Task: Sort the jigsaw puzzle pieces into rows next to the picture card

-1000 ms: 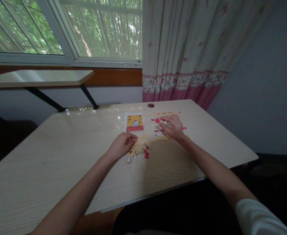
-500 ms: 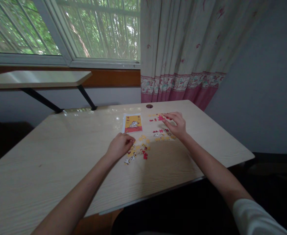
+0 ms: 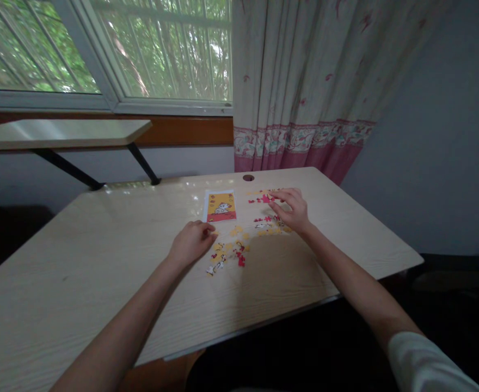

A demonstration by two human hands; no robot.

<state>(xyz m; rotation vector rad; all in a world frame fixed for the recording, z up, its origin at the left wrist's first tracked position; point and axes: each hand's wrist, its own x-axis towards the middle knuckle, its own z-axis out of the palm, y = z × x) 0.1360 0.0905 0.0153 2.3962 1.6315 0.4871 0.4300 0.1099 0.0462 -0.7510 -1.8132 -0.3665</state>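
My left hand (image 3: 194,239) is closed in a pinch below the picture card, with a small yellow puzzle piece (image 3: 215,233) at its fingertips. Right of it lies a loose group of yellow, red and white puzzle pieces (image 3: 228,249), some partly overlapping. At the back right my right hand (image 3: 290,208) pinches a small puzzle piece, mostly hidden by the fingers, over a row of red pieces (image 3: 266,199). Nearer to me, more red, white and yellow pieces (image 3: 264,224) lie in rows, partly under that hand.
The picture card (image 3: 222,207), showing a white animal on yellow and red, lies on the wooden desk (image 3: 100,261). Behind it is a round cable hole (image 3: 248,178). A raised shelf (image 3: 68,133) on black supports stands at the back left; a curtain (image 3: 300,81) hangs behind.
My left hand has drawn a little to the left, away from the loose pieces. My right hand stays over the red row, its fingertips slightly lower and further left.
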